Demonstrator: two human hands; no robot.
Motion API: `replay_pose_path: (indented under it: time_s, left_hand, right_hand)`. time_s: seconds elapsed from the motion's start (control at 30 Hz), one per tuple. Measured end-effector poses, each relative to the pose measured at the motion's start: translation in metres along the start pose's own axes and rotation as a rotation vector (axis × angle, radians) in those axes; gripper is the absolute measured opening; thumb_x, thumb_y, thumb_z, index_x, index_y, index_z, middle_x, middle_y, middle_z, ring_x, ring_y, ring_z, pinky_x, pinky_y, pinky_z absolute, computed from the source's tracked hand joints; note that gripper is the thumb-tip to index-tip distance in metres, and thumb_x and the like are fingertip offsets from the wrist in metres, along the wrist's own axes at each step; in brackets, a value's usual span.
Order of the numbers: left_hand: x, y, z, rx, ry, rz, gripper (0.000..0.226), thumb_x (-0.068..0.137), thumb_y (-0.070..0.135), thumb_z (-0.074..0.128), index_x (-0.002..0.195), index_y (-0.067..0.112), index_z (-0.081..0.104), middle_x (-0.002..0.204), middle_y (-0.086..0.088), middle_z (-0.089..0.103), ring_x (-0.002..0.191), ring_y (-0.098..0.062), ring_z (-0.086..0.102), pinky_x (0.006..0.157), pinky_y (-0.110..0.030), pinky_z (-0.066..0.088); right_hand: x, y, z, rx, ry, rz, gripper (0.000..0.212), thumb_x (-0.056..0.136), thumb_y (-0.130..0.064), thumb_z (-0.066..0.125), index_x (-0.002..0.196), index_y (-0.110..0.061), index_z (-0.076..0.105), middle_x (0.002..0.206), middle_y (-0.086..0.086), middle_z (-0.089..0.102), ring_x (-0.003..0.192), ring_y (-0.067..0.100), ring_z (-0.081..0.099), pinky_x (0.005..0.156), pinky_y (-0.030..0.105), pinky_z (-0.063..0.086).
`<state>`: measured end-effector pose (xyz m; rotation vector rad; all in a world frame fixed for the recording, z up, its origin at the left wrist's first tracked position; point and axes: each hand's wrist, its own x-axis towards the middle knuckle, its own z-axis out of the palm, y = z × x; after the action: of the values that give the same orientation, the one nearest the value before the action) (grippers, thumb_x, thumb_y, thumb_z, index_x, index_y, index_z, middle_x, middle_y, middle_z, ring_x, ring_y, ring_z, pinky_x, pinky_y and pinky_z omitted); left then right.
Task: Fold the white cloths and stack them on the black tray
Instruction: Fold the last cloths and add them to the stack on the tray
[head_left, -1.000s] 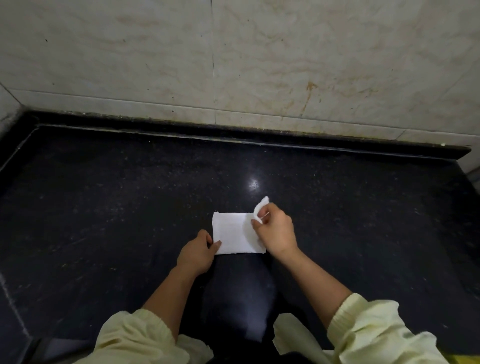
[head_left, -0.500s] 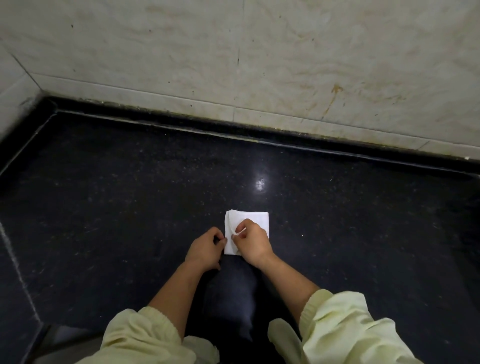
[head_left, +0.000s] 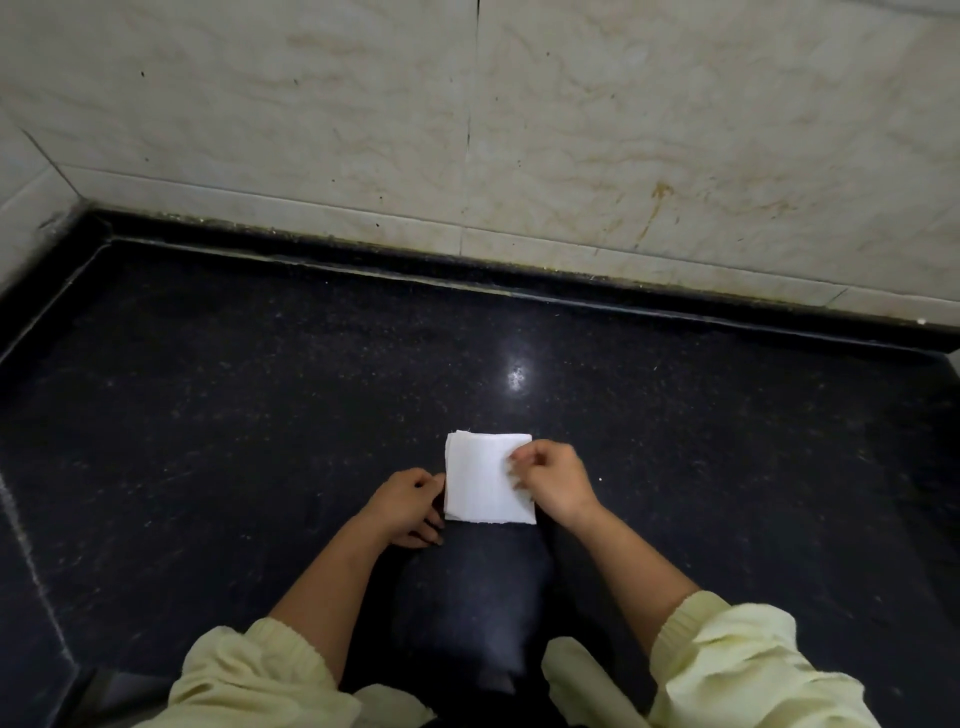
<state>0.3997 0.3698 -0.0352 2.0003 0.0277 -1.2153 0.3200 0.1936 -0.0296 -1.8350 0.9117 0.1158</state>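
one white cloth, folded to a square with several layers showing at its edge. two hands, the left hand and the right hand. two pale yellow sleeves, the left sleeve and the right sleeve. one black table. one bright glare spot. two tiled walls, the back wall and the side wall.

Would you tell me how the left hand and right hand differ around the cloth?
The left hand sits on the counter at the left edge of the cloth; the right hand lies over its right side. The left hand is nearer the person than the right. Both have curled fingers.
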Motion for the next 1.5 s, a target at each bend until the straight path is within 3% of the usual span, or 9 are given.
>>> replay_pose_path:
  time_s: [0.23, 0.4, 0.6, 0.87, 0.97, 1.03, 1.17, 1.37, 1.5]
  left_hand:
    - [0.011, 0.009, 0.006, 0.055, 0.357, 0.200, 0.020, 0.090, 0.031, 0.063, 0.093, 0.011, 0.068, 0.088, -0.003, 0.070, 0.085, -0.020, 0.068, 0.082, -0.035, 0.056]
    - [0.005, 0.009, 0.019, 0.189, 0.377, 0.241, 0.025, 0.084, 0.021, 0.071, 0.105, 0.009, 0.066, 0.084, 0.003, 0.061, 0.082, -0.014, 0.059, 0.072, -0.024, 0.045]
    - [0.001, 0.003, 0.023, 0.256, 0.396, 0.236, 0.026, 0.083, 0.020, 0.072, 0.106, 0.012, 0.063, 0.077, 0.009, 0.056, 0.076, -0.010, 0.056, 0.061, -0.021, 0.040]
    - [0.000, 0.005, 0.019, 0.192, 0.313, 0.159, 0.039, 0.077, 0.014, 0.075, 0.112, 0.012, 0.057, 0.091, 0.001, 0.062, 0.083, -0.014, 0.060, 0.063, -0.021, 0.047]
    - [-0.001, 0.010, 0.016, -0.087, 0.182, 0.026, 0.027, 0.081, 0.019, 0.073, 0.102, 0.010, 0.059, 0.108, -0.011, 0.064, 0.093, -0.023, 0.064, 0.078, -0.034, 0.055]
    - [-0.007, 0.017, 0.012, -0.256, 0.063, -0.060, 0.020, 0.086, 0.026, 0.068, 0.094, 0.008, 0.063, 0.106, -0.014, 0.066, 0.091, -0.024, 0.065, 0.073, -0.032, 0.055]
    - [-0.011, 0.019, 0.011, -0.513, -0.179, -0.164, 0.048, 0.084, 0.039, 0.067, 0.112, 0.001, 0.062, 0.108, -0.019, 0.068, 0.098, -0.028, 0.068, 0.080, -0.034, 0.056]
    - [-0.006, 0.019, 0.031, -0.820, -0.364, -0.157, 0.045, 0.082, 0.027, 0.066, 0.116, -0.002, 0.062, 0.113, -0.017, 0.069, 0.106, -0.029, 0.066, 0.092, -0.041, 0.053]
    - [-0.005, 0.027, 0.049, -0.817, -0.334, -0.088, 0.036, 0.083, 0.012, 0.061, 0.117, 0.002, 0.062, 0.100, -0.013, 0.067, 0.087, -0.023, 0.065, 0.065, -0.032, 0.057]
  right_hand:
    - [0.005, 0.031, -0.032, 0.092, 0.111, 0.185, 0.009, 0.081, -0.004, 0.064, 0.075, -0.011, 0.065, 0.079, 0.014, 0.071, 0.064, 0.020, 0.064, 0.064, 0.035, 0.055]
    - [-0.004, 0.032, -0.015, 0.216, 0.074, 0.213, 0.009, 0.083, -0.008, 0.068, 0.077, -0.011, 0.063, 0.077, 0.008, 0.068, 0.062, 0.015, 0.060, 0.054, 0.025, 0.048]
    - [-0.007, 0.033, 0.001, 0.166, 0.072, 0.194, 0.016, 0.077, -0.019, 0.077, 0.085, -0.013, 0.065, 0.092, 0.005, 0.071, 0.087, 0.020, 0.066, 0.084, 0.036, 0.055]
    - [-0.013, 0.016, 0.002, 0.306, 0.092, 0.158, 0.011, 0.076, -0.009, 0.071, 0.074, -0.012, 0.060, 0.082, 0.007, 0.066, 0.078, 0.021, 0.061, 0.080, 0.041, 0.055]
    - [-0.016, 0.004, -0.002, 0.437, 0.039, 0.161, 0.008, 0.079, -0.007, 0.068, 0.079, -0.009, 0.060, 0.082, 0.009, 0.066, 0.079, 0.023, 0.063, 0.079, 0.043, 0.056]
    - [-0.020, -0.007, -0.007, 0.516, -0.008, 0.153, 0.007, 0.081, -0.005, 0.066, 0.082, -0.007, 0.060, 0.080, 0.009, 0.066, 0.077, 0.022, 0.064, 0.070, 0.036, 0.057]
    - [-0.026, -0.022, -0.019, 0.669, -0.116, 0.130, 0.008, 0.082, -0.003, 0.064, 0.089, -0.005, 0.060, 0.089, 0.012, 0.069, 0.085, 0.021, 0.067, 0.071, 0.029, 0.057]
    - [-0.037, -0.019, -0.038, 0.814, -0.141, 0.168, 0.021, 0.082, -0.003, 0.062, 0.103, -0.001, 0.062, 0.093, 0.013, 0.071, 0.087, 0.022, 0.068, 0.068, 0.029, 0.056]
    - [-0.047, 0.000, -0.058, 0.815, -0.099, 0.200, 0.038, 0.079, -0.001, 0.060, 0.116, 0.006, 0.060, 0.097, 0.014, 0.071, 0.090, 0.024, 0.069, 0.075, 0.032, 0.057]
